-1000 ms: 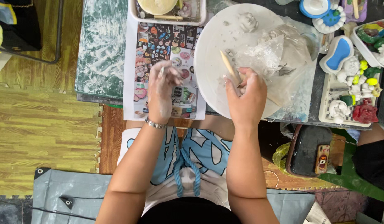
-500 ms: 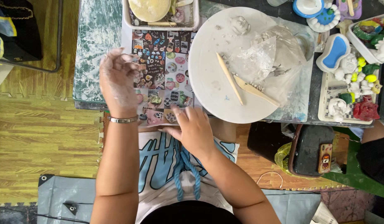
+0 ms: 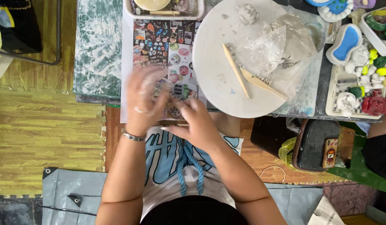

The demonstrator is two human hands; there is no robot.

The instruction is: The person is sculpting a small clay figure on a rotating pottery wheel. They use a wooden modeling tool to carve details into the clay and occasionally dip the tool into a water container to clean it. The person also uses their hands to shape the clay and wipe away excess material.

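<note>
Two hands meet over the picture sheet [image 3: 159, 46], which lies on the green mat [image 3: 97, 46] at the table's near edge. Round white board [image 3: 218, 75] sits just right of the sheet; on it a crumpled clear plastic wrap [image 3: 280, 50], two wooden modelling sticks [image 3: 236, 71] and a small white clay lump [image 3: 247, 13]. Tray of painted figures [image 3: 359, 79] well right of the sheet. White tray [image 3: 159, 10] just above the sheet. Left hand [image 3: 145, 100] blurred, fingers spread and loosely curled, over the sheet's lower part; cannot tell if it holds anything. Right hand [image 3: 195, 123] at the sheet's bottom edge, fingers bent toward the left palm, touching it; grip unclear.
</note>
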